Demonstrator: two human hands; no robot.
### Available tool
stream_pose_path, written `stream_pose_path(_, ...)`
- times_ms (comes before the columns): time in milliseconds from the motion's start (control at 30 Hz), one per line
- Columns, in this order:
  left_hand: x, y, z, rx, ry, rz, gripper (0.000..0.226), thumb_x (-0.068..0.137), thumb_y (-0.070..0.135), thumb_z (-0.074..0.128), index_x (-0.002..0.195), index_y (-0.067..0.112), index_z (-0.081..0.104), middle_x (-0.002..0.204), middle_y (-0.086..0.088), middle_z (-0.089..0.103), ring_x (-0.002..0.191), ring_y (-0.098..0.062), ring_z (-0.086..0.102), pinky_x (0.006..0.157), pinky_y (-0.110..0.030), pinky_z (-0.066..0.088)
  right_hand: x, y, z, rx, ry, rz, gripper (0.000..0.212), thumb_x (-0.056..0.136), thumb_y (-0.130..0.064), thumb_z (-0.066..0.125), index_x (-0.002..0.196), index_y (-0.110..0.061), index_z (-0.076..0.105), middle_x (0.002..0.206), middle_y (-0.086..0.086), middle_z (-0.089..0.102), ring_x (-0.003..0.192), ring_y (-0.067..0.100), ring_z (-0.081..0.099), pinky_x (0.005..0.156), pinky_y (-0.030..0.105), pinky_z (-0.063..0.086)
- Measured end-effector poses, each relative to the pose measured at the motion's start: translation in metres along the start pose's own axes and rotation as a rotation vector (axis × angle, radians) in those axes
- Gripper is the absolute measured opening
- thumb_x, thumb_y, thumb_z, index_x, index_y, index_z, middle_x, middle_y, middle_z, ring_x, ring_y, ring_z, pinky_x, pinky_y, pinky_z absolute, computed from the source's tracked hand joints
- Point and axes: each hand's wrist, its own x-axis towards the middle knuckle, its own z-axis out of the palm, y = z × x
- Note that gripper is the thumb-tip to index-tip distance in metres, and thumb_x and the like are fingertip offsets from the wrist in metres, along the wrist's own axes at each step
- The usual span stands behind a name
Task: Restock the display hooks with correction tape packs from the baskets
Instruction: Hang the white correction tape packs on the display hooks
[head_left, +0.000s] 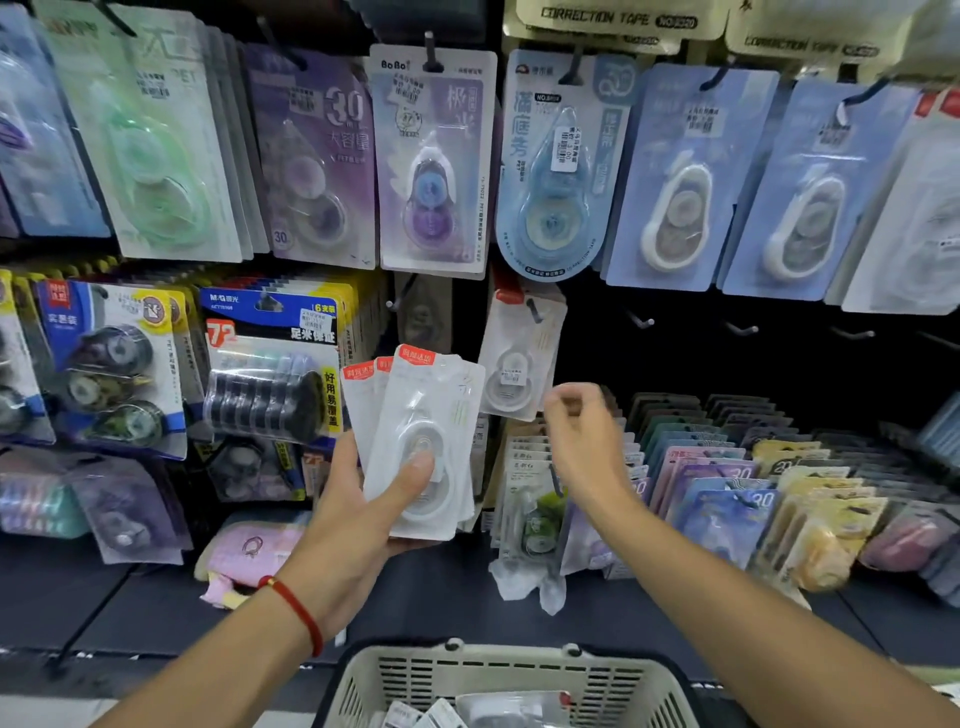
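Gripping a fanned stack of white correction tape packs (421, 441), the left hand (363, 499) holds them upright in front of the display wall, thumb pressed across the clear blister of the front pack and fingers curled behind the stack. Each pack in the fan shows a red tab at its top corner. A red cord bracelet (296, 610) circles the left wrist.

The right hand (582, 436) is raised just to the right of the stack, apart from it, its fingers loosely curled with the fingertips drawn together; it holds nothing that can be made out, and motion blur softens its outline. Just above and between the two hands, one matching white pack (519, 358) hangs on a hook (535, 310) of the lower row. To the right of it several bare hooks (743, 328) stick out from the dark back panel.

Above, a row of hanging packs in green, purple and blue fills the upper hooks. Lower right, rows of coloured packs (727, 483) stand filed on the shelf. At the bottom edge, a beige slotted basket (519, 675) sits below the arms, with a few more white packs (498, 712) lying inside.
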Motion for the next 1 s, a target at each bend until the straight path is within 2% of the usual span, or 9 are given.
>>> stream_pose_path(100,-0.004,-0.006,0.009,-0.06,-0.039,-0.04,0.068,0.075,0.035,0.088,0.135,0.036,0.056,0.134,0.001,0.072,0.117,-0.027,0.074,0.078,-0.049,0.063,-0.053,-0.021,-0.009,0.138,-0.319,-0.031,0.016,0.098,-0.049,0.066,0.105,-0.035,0.065,0.096,-0.017,0.071,0.088,0.002,0.066,0.078,0.023,0.056)
stream_pose_path(167,-0.008,-0.01,0.016,-0.083,-0.062,-0.058,0.071,0.074,0.032,0.089,0.136,0.033,0.054,0.133,-0.003,0.073,0.117,-0.03,0.074,0.079,-0.046,0.064,-0.075,-0.029,-0.011,0.133,-0.383,-0.038,0.032,0.088,-0.055,0.076,0.111,-0.036,0.063,0.1,-0.018,0.072,0.088,0.001,0.066,0.077,0.021,0.056)
stream_pose_path(233,-0.011,-0.011,0.023,-0.098,-0.082,-0.072,0.074,0.073,0.03,0.091,0.137,0.033,0.053,0.133,-0.005,0.073,0.118,-0.031,0.073,0.081,-0.044,0.064,-0.084,-0.035,-0.013,0.09,-0.342,-0.032,0.039,0.085,-0.052,0.082,0.115,-0.036,0.061,0.106,-0.016,0.072,0.09,0.003,0.066,0.081,0.026,0.058)
stream_pose_path(333,-0.012,-0.012,0.027,-0.12,-0.102,-0.077,0.077,0.073,0.036,0.096,0.138,0.035,0.054,0.137,-0.006,0.071,0.123,-0.033,0.071,0.086,-0.047,0.063,-0.081,-0.036,-0.019,0.146,-0.328,-0.027,0.033,0.088,-0.039,0.083,0.115,-0.035,0.066,0.105,-0.015,0.075,0.089,0.005,0.068,0.082,0.029,0.059)
stream_pose_path(533,-0.011,-0.012,0.023,-0.074,-0.152,-0.038,0.038,0.107,0.034,0.061,0.141,0.047,0.051,0.145,-0.001,0.066,0.125,-0.035,0.07,0.086,-0.051,0.062,-0.07,-0.022,-0.023,0.294,-0.282,-0.048,0.03,0.095,-0.026,0.078,0.12,-0.032,0.062,0.111,-0.019,0.076,0.102,0.004,0.073,0.087,0.027,0.061)
stream_pose_path(667,-0.009,-0.009,0.019,0.002,-0.036,-0.028,0.044,0.093,0.042,0.071,0.133,0.047,0.055,0.135,0.006,0.072,0.112,-0.029,0.076,0.078,-0.047,0.064,-0.054,-0.021,-0.032,0.347,-0.214,-0.11,0.034,0.101,-0.031,0.07,0.13,-0.038,0.053,0.118,-0.017,0.075,0.106,0.004,0.073,0.085,0.02,0.058)
stream_pose_path(767,-0.009,-0.008,0.017,0.05,0.011,-0.018,0.052,0.083,0.047,0.076,0.132,0.045,0.057,0.131,0.008,0.073,0.113,-0.022,0.076,0.078,-0.05,0.064,-0.039,-0.022,-0.035,0.343,-0.196,-0.148,0.036,0.102,-0.03,0.068,0.133,-0.042,0.053,0.121,-0.018,0.074,0.108,0.002,0.072,0.084,0.021,0.058)
stream_pose_path(900,-0.011,-0.007,0.019,0.069,0.01,-0.006,0.052,0.084,0.046,0.074,0.133,0.043,0.056,0.129,0.007,0.074,0.111,-0.022,0.076,0.077,-0.05,0.065,-0.022,-0.02,-0.035,0.369,-0.178,-0.103,0.036,0.1,-0.033,0.071,0.133,-0.034,0.058,0.117,-0.015,0.077,0.105,0.006,0.075,0.085,0.029,0.059)
stream_pose_path(1000,-0.012,-0.005,0.019,0.087,0.02,0.013,0.055,0.082,0.048,0.075,0.133,0.043,0.056,0.127,0.008,0.074,0.11,-0.021,0.076,0.077,-0.051,0.065,-0.019,-0.014,-0.031,0.382,-0.109,-0.095,0.029,0.098,-0.036,0.073,0.125,-0.032,0.062,0.111,-0.015,0.078,0.099,0.004,0.076,0.078,0.022,0.059)
